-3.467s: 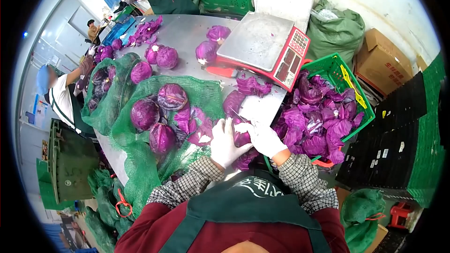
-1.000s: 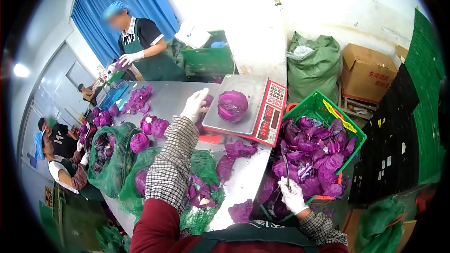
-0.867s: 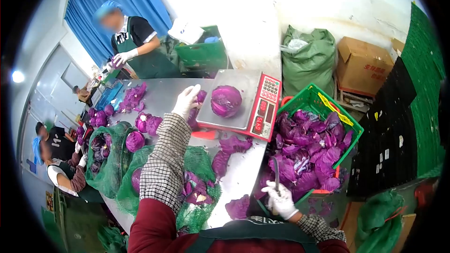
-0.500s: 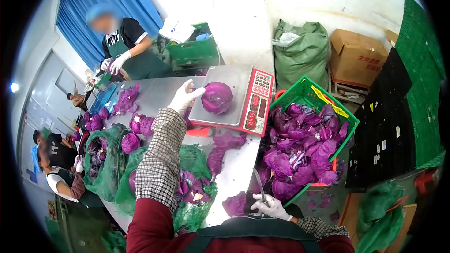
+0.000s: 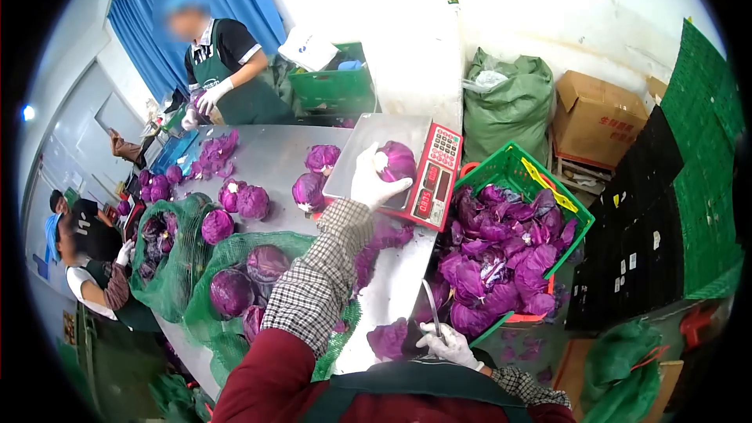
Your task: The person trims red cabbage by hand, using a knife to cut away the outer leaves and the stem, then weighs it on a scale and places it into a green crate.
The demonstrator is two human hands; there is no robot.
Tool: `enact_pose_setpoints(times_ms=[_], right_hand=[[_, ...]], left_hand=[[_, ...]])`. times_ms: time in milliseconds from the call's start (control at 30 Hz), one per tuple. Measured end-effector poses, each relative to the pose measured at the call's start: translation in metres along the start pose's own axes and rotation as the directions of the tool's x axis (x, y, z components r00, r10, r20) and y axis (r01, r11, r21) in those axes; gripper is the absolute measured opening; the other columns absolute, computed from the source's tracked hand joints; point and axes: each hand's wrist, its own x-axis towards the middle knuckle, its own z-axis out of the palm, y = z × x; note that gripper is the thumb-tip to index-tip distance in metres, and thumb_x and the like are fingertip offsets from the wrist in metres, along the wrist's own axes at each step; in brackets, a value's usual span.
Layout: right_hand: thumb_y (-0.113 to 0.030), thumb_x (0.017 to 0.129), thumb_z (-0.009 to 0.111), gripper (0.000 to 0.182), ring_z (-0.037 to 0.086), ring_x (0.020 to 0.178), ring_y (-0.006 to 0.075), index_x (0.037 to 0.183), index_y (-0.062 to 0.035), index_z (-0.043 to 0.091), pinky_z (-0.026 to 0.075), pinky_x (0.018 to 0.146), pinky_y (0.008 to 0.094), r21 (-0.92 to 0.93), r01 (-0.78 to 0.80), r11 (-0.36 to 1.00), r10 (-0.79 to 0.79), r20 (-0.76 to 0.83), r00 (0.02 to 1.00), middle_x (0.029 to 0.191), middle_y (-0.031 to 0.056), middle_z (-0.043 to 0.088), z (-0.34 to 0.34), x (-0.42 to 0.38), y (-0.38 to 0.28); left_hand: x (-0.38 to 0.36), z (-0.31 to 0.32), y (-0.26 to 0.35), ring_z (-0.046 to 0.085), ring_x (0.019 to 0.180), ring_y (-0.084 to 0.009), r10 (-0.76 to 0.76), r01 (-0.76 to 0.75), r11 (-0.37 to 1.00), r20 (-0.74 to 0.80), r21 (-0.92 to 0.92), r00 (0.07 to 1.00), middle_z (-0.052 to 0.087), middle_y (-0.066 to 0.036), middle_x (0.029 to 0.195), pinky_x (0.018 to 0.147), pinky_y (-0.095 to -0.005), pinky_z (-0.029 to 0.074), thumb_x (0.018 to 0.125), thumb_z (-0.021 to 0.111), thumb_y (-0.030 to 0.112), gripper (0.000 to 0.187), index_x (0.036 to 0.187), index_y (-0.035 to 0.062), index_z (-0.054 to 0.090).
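Observation:
My left hand (image 5: 374, 180), in a white glove, has its fingers around the lower left side of a purple cabbage (image 5: 399, 162). The cabbage rests on the metal plate of a red scale (image 5: 424, 205), whose display is lit. My right hand (image 5: 449, 346), also gloved, grips a knife (image 5: 432, 307) near the table's front edge, blade pointing up and away. Left of the scale lie two cabbages (image 5: 309, 190). Loose purple leaves (image 5: 388, 340) are on the table beside my right hand.
A green crate (image 5: 581, 229) full of purple leaves stands right of the table. Green net bags (image 5: 188, 254) with cabbages lie at left. Across the table a person (image 5: 227, 63) handles a cabbage; other people are at far left. A sack (image 5: 509, 102) and carton (image 5: 599, 119) stand behind.
My left hand has moved right, from the cabbage's left side to around its lower left. The view has shifted, and cabbages left of the scale now show. My right hand still holds the knife.

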Motion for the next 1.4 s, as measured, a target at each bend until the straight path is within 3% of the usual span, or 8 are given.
enact_pose_setpoints(times_ms=[200, 267, 333, 367, 433, 833, 1033, 1400], right_hand=[[-0.004, 0.091, 0.05, 0.032, 0.059, 0.066, 0.0111, 0.122, -0.0007, 0.05, 0.049, 0.06, 0.024, -0.204, 0.219, 0.954, -0.232, -0.045, 0.972, 0.103, 0.009, 0.06, 0.005, 0.021, -0.039], [0.003, 0.076, 0.055, 0.049, 0.057, 0.099, 0.0375, 0.124, 0.0026, 0.047, 0.052, 0.081, 0.042, -0.758, 0.651, -0.04, -0.755, 0.45, 0.477, 0.116, 0.024, 0.051, -0.002, 0.055, -0.024], [-0.01, 0.085, 0.057, 0.037, 0.057, 0.097, 0.0367, 0.119, 0.0041, 0.05, 0.051, 0.082, 0.0417, -0.732, 0.681, 0.016, -0.72, 0.463, 0.516, 0.123, 0.0275, 0.05, 0.008, 0.084, 0.003], [-0.016, 0.09, 0.052, 0.042, 0.058, 0.099, 0.0338, 0.126, 0.0036, 0.046, 0.051, 0.083, 0.0392, -0.632, 0.526, 0.569, -0.459, 0.287, 0.841, 0.128, 0.0261, 0.048, 0.022, 0.082, -0.008], [-0.026, 0.097, 0.044, 0.05, 0.058, 0.105, 0.0289, 0.137, 0.0025, 0.037, 0.05, 0.086, 0.035, -0.508, 0.233, 0.829, -0.127, 0.234, 0.964, 0.137, 0.0229, 0.044, 0.038, 0.081, -0.006], [-0.028, 0.098, 0.035, 0.056, 0.049, 0.118, 0.0377, 0.142, 0.0052, 0.025, 0.043, 0.095, 0.0394, -0.774, 0.56, 0.296, -0.318, 0.473, 0.822, 0.138, 0.0286, 0.039, 0.03, 0.086, 0.005], [-0.016, 0.095, 0.041, 0.047, 0.039, 0.13, 0.0367, 0.131, 0.0131, 0.036, 0.032, 0.108, 0.0371, -0.796, 0.282, 0.535, -0.088, 0.28, 0.956, 0.139, 0.0301, 0.037, 0.044, 0.076, -0.022], [-0.015, 0.087, 0.046, 0.038, 0.059, 0.098, 0.036, 0.117, 0.0073, 0.053, 0.048, 0.087, 0.0395, -0.893, 0.409, 0.19, -0.262, 0.355, 0.897, 0.109, 0.0249, 0.059, 0.045, 0.108, -0.026]], left_hand=[[-0.163, -0.037, -0.015, 0.046, 0.12, -0.0307, 0.072, -0.073, 0.991, -0.011, -0.111, 0.997, 0.044, -0.021, 0.125, 0.102, -0.0373, 0.039, 0.052, 0.089, 0.035, 0.105, 0.133, -0.0055, 0.036], [-0.209, -0.045, -0.01, 0.045, 0.12, -0.0326, -0.094, 0.094, 0.995, 0.013, 0.028, 0.995, 0.042, -0.022, 0.126, 0.102, -0.0375, 0.04, 0.054, 0.087, 0.039, 0.103, 0.133, -0.0045, 0.037], [-0.24, -0.047, 0.002, 0.044, 0.12, -0.0357, -0.145, 0.147, 0.955, -0.025, 0.257, 0.989, 0.041, -0.023, 0.128, 0.102, -0.0409, 0.039, 0.055, 0.087, 0.04, 0.104, 0.133, -0.0041, 0.036], [-0.253, -0.043, 0.004, 0.042, 0.121, -0.0376, -0.187, 0.181, 0.914, -0.019, 0.362, 0.982, 0.04, -0.025, 0.129, 0.103, -0.0422, 0.038, 0.055, 0.087, 0.042, 0.105, 0.134, -0.004, 0.035], [-0.272, -0.035, 0.009, 0.036, 0.127, -0.0415, -0.298, 0.253, 0.844, 0.022, 0.474, 0.954, 0.036, -0.028, 0.134, 0.105, -0.0454, 0.035, 0.056, 0.085, 0.045, 0.109, 0.137, -0.0034, 0.031], [-0.285, -0.036, 0.013, 0.045, 0.119, -0.0413, -0.28, 0.207, 0.856, 0.089, 0.473, 0.956, 0.04, -0.028, 0.131, 0.099, -0.0454, 0.039, 0.058, 0.081, 0.048, 0.107, 0.138, -0.0032, 0.032], [-0.282, -0.033, 0.006, 0.045, 0.113, -0.0396, -0.216, 0.162, 0.866, 0.062, 0.474, 0.974, 0.043, -0.026, 0.126, 0.096, -0.0472, 0.039, 0.057, 0.08, 0.048, 0.103, 0.135, -0.0034, 0.035], [-0.268, -0.024, 0.011, 0.047, 0.109, -0.0371, -0.297, 0.214, 0.819, 0.074, 0.532, 0.952, 0.044, -0.024, 0.125, 0.086, -0.0458, 0.047, 0.06, 0.078, 0.053, 0.099, 0.132, -0.0024, 0.038]])
